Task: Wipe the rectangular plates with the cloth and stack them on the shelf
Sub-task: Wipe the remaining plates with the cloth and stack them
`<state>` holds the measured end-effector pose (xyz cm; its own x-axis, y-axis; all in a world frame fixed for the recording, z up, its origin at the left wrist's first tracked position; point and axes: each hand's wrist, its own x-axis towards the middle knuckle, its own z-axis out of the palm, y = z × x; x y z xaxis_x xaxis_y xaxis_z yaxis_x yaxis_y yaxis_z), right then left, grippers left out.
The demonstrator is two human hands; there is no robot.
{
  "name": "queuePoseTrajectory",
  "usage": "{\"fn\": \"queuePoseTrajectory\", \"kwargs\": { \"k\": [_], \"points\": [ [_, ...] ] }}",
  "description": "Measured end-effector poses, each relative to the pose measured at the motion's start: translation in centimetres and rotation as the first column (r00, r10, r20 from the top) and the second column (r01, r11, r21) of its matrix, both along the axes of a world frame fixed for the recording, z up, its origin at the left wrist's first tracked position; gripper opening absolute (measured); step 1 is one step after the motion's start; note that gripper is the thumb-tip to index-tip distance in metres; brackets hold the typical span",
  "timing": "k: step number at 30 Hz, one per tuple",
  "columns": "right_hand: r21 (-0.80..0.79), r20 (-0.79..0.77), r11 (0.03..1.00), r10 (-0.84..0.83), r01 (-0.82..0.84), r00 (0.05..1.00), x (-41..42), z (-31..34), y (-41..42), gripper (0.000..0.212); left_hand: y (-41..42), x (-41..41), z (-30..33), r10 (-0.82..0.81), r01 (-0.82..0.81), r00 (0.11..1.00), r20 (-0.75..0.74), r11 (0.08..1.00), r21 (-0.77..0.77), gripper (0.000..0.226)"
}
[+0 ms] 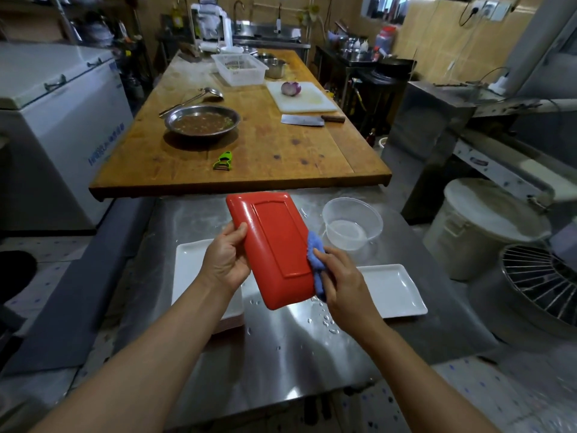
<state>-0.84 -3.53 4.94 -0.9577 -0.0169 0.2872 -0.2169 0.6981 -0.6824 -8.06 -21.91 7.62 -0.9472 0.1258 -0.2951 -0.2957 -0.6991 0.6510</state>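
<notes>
gripping red plate [274,248] underside-up: left hand [226,260] | right hand [338,282] clutches blue cloth [315,264], half hidden

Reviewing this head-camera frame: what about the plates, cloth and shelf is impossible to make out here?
- Red plate: only its underside shows; its top faces away.
- Blue cloth: mostly hidden by the right hand and the plate's edge.
- White plate on the left: partly covered by the left hand and forearm.
- Shelf: not identifiable in this view.
</notes>
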Motion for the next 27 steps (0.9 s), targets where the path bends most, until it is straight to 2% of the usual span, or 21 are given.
{"fn": "queuePoseTrajectory", "kwargs": {
  "k": [7,10,13,14,16,18,21,24,25,27],
  "points": [
    [0.026,-0.048,0.989,-0.145,0.146,0.988,1.3,-1.6,2.4,0.025,2.3,-0.3,-0.5,0.016,-0.016,1.0,0.001,0.997,-0.069,0.025],
    [-0.006,-0.047,0.971,-0.238,0.238,0.97,1.2,-1.3,3.8,0.024,3.6,-0.5,0.0,0.019,-0.026,0.998,-0.053,0.992,-0.12,0.024],
    [-0.199,0.017,0.916,-0.351,0.348,0.936,1.8,-0.7,5.5,0.034,5.7,-0.1,0.7,-0.089,0.012,0.976,-0.197,0.932,-0.361,0.024],
    [-0.265,0.068,0.883,-0.384,0.388,0.921,1.9,-0.6,6.4,0.035,6.6,0.2,0.7,-0.145,-0.004,0.955,-0.26,0.868,-0.497,0.025],
    [-0.297,0.167,0.833,-0.436,0.467,0.884,1.8,-1.0,8.4,0.025,8.8,0.8,0.5,-0.304,-0.101,0.876,-0.375,0.644,-0.758,0.025],
    [-0.256,0.223,0.791,-0.511,0.555,0.83,1.6,-1.7,10.6,0.016,11.2,1.5,-0.4,-0.487,-0.219,0.768,-0.416,0.411,-0.885,0.019],
    [-0.281,0.269,0.701,-0.599,0.656,0.754,1.6,-2.4,13.4,0.013,14.9,2.6,-2.6,-0.642,-0.355,0.657,-0.396,0.2,-0.913,0.011],
    [-0.275,0.312,0.623,-0.662,0.732,0.681,2.3,-3.3,15.9,0.01,18.3,3.4,-5.0,-0.775,-0.445,0.584,-0.241,-0.058,-0.894,0.022],
    [-0.268,0.324,0.604,-0.677,0.75,0.661,2.6,-3.7,16.7,0.01,19.3,3.6,-5.8,-0.805,-0.46,0.565,-0.181,-0.125,-0.879,0.025],
    [-0.255,0.346,0.575,-0.696,0.777,0.629,3.0,-4.3,18.0,0.011,21.0,3.8,-7.0,-0.843,-0.457,0.531,-0.086,-0.199,-0.867,0.03]
  ]
}}
